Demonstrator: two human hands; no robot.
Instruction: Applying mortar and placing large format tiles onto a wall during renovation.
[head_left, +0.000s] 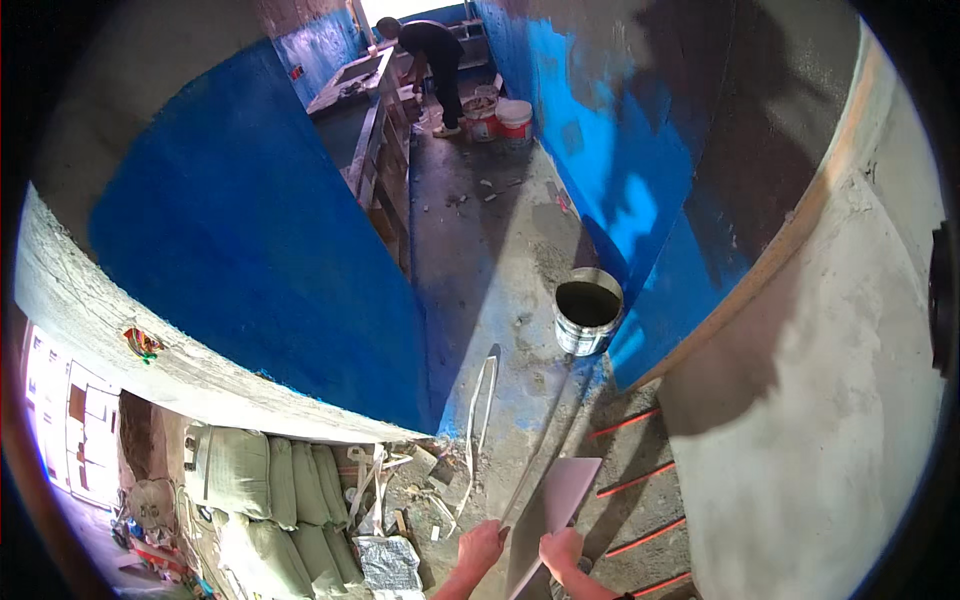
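Observation:
A pale, flat rectangular panel, like a large tile [572, 485], stands tilted low in the picture. My right hand [561, 550] is closed on it, knuckles up. On its left side, my left hand [481, 546] is closed at the panel's edge, its fingertips partly hidden. The panel's lower end runs out of the picture. Ahead on the floor stands a round bucket [588, 312] with dark contents, close to the blue wall.
Filled sacks [228, 470] are stacked at lower left, beside scraps and a white strap [473, 430]. Orange-red pipes [640, 480] cross the floor at right. Blue-coated walls [260, 230] flank the passage. Farther off, a person [435, 65] bends near buckets [514, 115].

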